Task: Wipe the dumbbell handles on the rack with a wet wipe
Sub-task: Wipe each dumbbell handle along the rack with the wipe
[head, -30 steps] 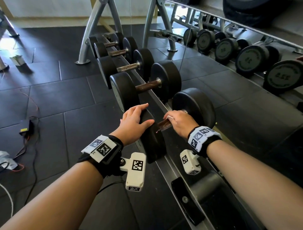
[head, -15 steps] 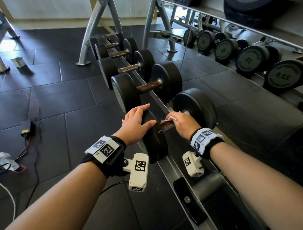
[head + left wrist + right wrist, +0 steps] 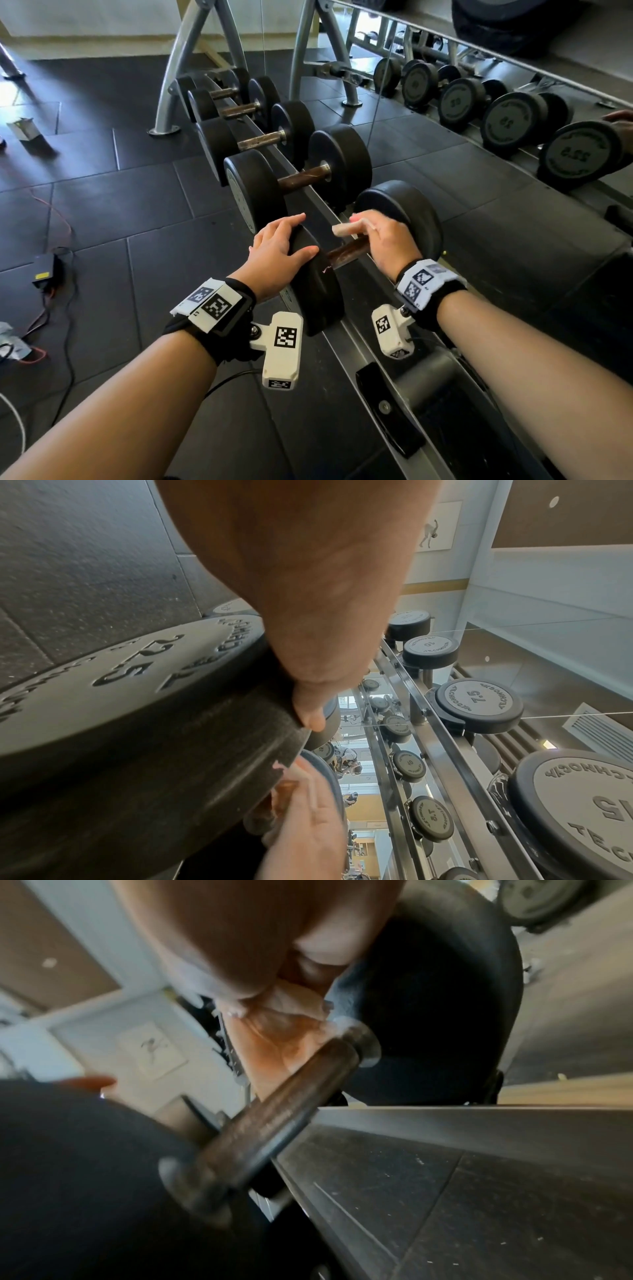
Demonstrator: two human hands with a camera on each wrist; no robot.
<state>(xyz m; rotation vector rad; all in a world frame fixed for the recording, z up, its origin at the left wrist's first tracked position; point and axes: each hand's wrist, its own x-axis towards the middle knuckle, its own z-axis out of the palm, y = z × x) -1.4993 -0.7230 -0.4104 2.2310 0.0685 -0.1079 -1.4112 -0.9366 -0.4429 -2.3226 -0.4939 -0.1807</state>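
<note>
The nearest black dumbbell lies across the rack, its rusty brown handle (image 3: 346, 253) between a left head (image 3: 318, 294) and a right head (image 3: 411, 212). My left hand (image 3: 281, 240) rests flat on top of the left head, fingers spread; the thumb (image 3: 310, 710) presses its rim. My right hand (image 3: 383, 236) pinches a folded wet wipe (image 3: 346, 229) just above the handle, close to the right head. In the right wrist view the rust-stained wipe (image 3: 284, 1039) hangs behind the handle (image 3: 274, 1118) at its collar; whether they touch I cannot tell.
Several more dumbbells (image 3: 298, 178) line the rack rail (image 3: 363, 342) beyond. A mirror on the right reflects the weights (image 3: 513, 120). Grey machine legs (image 3: 171, 85) stand behind. Cables and a black adapter (image 3: 44, 270) lie on the rubber floor at the left.
My right hand came off the middle of the handle and moved right toward the right head, lifting the wipe above the bar. The left hand stayed on the left head.
</note>
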